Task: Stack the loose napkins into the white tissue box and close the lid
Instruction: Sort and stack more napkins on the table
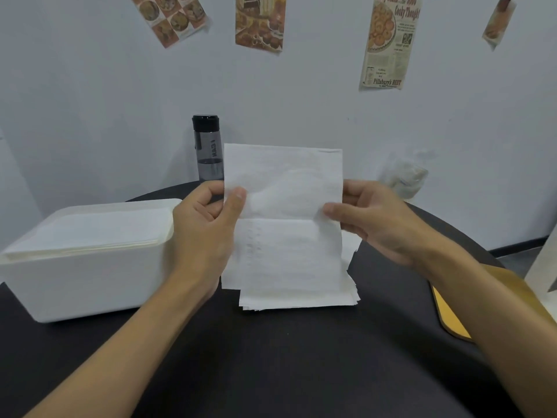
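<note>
I hold one white napkin upright in front of me. My left hand pinches its left edge between thumb and fingers, and my right hand pinches its right edge. Below it a stack of loose napkins lies on the dark table. The white tissue box stands at the left, without a lid, with flat napkins filling it up to the rim. A yellow wooden lid lies at the right, partly under my right forearm.
A dark water bottle stands by the wall behind the held napkin. A crumpled clear plastic wrapper lies at the back right. The round black table ends near the wall. A white object shows at the right edge.
</note>
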